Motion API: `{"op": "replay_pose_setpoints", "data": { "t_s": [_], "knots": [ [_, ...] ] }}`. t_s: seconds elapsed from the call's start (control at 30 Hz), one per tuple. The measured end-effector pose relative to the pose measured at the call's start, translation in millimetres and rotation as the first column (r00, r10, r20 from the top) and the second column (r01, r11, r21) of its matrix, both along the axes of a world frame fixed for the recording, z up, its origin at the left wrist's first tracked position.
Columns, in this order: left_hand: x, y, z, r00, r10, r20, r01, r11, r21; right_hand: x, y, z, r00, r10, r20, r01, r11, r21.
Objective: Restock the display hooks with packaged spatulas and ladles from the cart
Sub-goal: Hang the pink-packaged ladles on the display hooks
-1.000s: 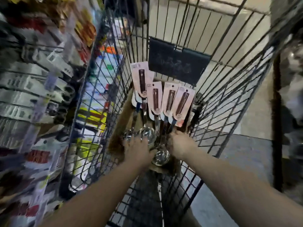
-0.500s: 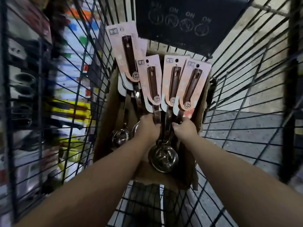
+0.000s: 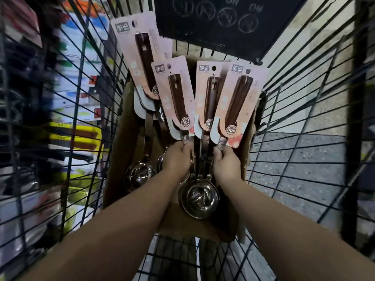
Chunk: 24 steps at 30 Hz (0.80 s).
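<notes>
The cardboard box (image 3: pixel 121 142) sits inside the wire cart (image 3: pixel 294 138). At its near end I see a shiny ladle bowl (image 3: pixel 199 196) lying between my wrists. Just beyond the bowl, my left hand (image 3: pixel 176 161) has its fingers (image 3: pixel 183 146) curled round the steel shaft of the left ladle (image 3: pixel 176 98). My right hand (image 3: pixel 226 167) grips the shaft of the right ladle (image 3: pixel 237 102), nearer the box's right wall. A third ladle (image 3: pixel 209 96), pink-carded like the others, stands between them. More carded ladles (image 3: pixel 142 57) lean at the box's left side, bowls down. Past the box's far end hangs a chalkboard sign (image 3: pixel 213 27).
</notes>
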<state>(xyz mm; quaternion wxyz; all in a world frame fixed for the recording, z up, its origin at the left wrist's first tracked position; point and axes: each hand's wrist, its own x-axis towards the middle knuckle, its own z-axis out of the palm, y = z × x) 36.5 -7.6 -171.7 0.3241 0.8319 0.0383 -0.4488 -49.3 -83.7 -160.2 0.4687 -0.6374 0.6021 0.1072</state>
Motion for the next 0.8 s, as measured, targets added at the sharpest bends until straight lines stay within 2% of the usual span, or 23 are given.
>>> {"op": "replay_pose_setpoints", "data": {
  "t_s": [0.07, 0.23, 0.5, 0.57, 0.67, 0.8],
  "knots": [
    [-1, 5, 9, 0.997, 0.004, 0.074, -0.004, 1.000, -0.010, -1, 4, 10, 0.999, 0.027, 0.031, -0.025, 0.998, -0.051],
    [4, 16, 42, 0.971, 0.136, 0.194, -0.121, 0.989, -0.088, 3, 4, 40, 0.988, 0.139, 0.069, -0.126, 0.978, -0.167],
    [20, 34, 114, 0.960, 0.220, 0.172, -0.172, 0.951, -0.257, 7, -9, 105, 0.955, 0.281, 0.098, -0.244, 0.927, -0.286],
    [24, 44, 136, 0.952, 0.191, 0.240, -0.127, 0.958, -0.257, 7, -9, 126, 0.942, 0.322, 0.090, -0.280, 0.907, -0.316],
    [25, 60, 163, 0.941, 0.157, 0.300, -0.075, 0.961, -0.268, 5, -5, 159, 0.933, 0.332, 0.138, -0.277, 0.908, -0.313],
    [15, 77, 201, 0.933, 0.208, 0.294, -0.108, 0.941, -0.322, 8, 9, 199, 0.913, 0.343, 0.221, -0.274, 0.917, -0.290]
  ]
}}
